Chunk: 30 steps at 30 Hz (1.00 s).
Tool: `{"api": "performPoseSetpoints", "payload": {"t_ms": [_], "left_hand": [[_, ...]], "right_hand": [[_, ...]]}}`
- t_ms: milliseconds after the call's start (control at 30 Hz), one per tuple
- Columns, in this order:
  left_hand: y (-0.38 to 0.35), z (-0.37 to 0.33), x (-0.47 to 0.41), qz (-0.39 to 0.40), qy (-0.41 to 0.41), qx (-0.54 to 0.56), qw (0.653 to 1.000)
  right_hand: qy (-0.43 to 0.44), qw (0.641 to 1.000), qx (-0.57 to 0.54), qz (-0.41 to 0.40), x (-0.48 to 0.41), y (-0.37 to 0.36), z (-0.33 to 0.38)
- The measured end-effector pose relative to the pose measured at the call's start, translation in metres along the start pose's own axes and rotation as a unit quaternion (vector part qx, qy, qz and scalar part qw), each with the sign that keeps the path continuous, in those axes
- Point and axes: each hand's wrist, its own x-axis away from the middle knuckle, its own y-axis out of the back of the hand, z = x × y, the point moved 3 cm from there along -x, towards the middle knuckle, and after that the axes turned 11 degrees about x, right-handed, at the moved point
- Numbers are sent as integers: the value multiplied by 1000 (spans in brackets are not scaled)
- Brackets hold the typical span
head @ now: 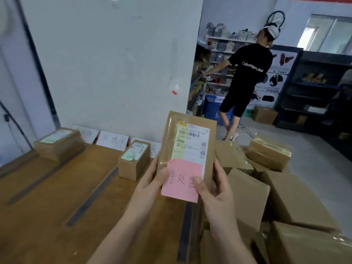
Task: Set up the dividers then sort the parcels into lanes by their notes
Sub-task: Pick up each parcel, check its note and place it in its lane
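Straight beyond the grip I see a plain white wall [106, 63], with a wooden table [47, 187] below and left of the grip. Up and right of it, grey floor [314, 149] runs to light shelves [219, 52] of bins, a dark shelf unit [314, 92] and a bright window [323, 33]. A person in black [249, 73] stands at the shelves.

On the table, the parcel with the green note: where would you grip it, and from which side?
Take the green-note parcel by its bare cardboard side walls, coming from above, thumb on one wall, fingers opposite. It lies flat on the table, label and green note on top, so a side hold likely spares the note. The left hand and right hand hold the pink-note parcel.
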Motion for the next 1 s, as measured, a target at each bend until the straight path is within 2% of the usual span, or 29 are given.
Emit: {"api": "performPoseSetpoints", "payload": {"t_ms": [200,467,767,1000], "left_hand": [[78,-26,41,-72,-52,-9,996],[204,-64,87,-139,-85,-92,982],[332,-98,110,-180,-77,-104,975],[398,-117,107,-225,-66,-72,969]], "right_hand": [[41,997,20,56,28,-78,5],[25,993,-4,114,76,-207,24],[23,988,5,151,117,-333,33],[3,982,50,180,115,-412,28]]}}
